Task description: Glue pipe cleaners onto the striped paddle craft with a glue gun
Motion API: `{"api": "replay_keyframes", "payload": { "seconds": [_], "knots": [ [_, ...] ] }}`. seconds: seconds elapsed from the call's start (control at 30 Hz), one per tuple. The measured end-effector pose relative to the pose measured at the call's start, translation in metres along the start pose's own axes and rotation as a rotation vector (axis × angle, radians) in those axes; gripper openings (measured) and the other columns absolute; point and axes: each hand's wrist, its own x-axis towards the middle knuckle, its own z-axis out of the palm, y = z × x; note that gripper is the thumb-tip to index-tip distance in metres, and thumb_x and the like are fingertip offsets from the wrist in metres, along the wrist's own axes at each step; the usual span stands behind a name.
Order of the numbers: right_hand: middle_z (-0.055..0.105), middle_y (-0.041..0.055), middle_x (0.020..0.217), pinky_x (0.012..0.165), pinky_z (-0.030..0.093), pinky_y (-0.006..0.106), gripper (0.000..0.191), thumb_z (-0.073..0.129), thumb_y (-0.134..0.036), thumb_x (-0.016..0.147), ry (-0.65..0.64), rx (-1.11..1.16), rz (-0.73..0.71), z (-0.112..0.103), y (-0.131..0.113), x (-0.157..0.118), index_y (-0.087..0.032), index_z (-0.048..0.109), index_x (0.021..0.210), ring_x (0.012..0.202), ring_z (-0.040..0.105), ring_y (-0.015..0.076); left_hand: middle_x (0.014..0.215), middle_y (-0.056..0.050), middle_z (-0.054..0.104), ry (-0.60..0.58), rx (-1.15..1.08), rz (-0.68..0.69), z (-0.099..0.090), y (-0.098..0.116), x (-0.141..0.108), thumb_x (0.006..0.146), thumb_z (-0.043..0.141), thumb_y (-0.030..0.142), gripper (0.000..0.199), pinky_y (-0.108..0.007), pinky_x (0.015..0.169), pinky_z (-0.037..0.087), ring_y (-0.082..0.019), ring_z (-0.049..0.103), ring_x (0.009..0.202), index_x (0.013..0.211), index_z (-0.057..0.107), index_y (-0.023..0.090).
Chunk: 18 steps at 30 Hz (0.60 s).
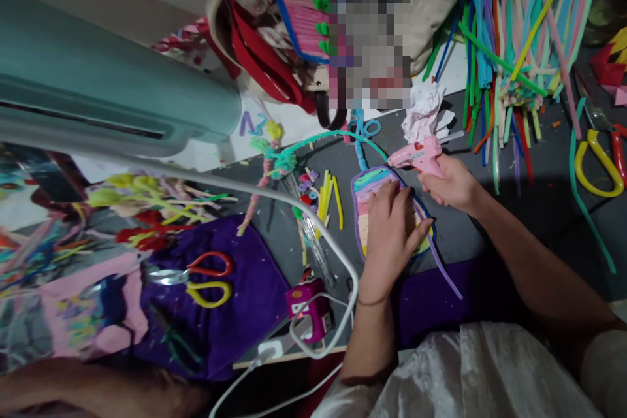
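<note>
A multicoloured pipe-cleaner panel (365, 209) with a purple and blue edging lies on the dark table (264, 215). My left hand (390, 222) rests flat on the panel with its fingers spread. My right hand (453, 181) is wrapped round the handle of a pink glue gun (416, 153), whose nozzle points left, near the panel's upper edge. From the panel's lower right a lilac strip (445, 270) sticks out. A teal pipe cleaner (323, 136) arches from a fuzzy flower (284, 162) towards the nozzle.
Yellow-and-red scissors (208, 281) and dark pliers (181, 343) lie on purple cloth (259, 294) at left. A magenta power cube (311, 310) and white cable (323, 209) are near my left arm. Pipe cleaners (533, 26) fill the upper right. Another person's arm (93, 392) shows lower left.
</note>
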Motion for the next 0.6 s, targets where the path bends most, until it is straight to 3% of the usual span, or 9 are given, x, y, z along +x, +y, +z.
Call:
{"api": "replay_keyframes", "payload": {
  "seconds": [0.43,0.6],
  "knots": [
    [0.048,-0.0087,0.042,0.035,0.031,0.019,0.012,0.063,-0.027,0.082,-0.011,0.014,0.099,-0.004,-0.028,-0.009,-0.022,0.056,0.073,0.035,0.043,0.0080,0.154,-0.024,0.048,0.016,-0.002,0.021,0.002,-0.002,0.001,0.097,0.066,0.057,0.067,-0.060,0.122,0.040,-0.038,0.045,0.148,0.148,0.047,0.017],
    [0.050,-0.0071,0.039,0.035,0.033,0.018,0.011,0.064,-0.027,0.080,0.026,0.026,0.172,-0.010,-0.035,-0.016,-0.017,0.063,0.076,0.034,0.044,0.0084,0.154,-0.023,0.048,0.012,-0.008,0.012,0.002,-0.002,0.001,0.097,0.065,0.058,0.068,-0.061,0.122,0.039,-0.039,0.044,0.149,0.148,0.046,0.018]
  ]
}}
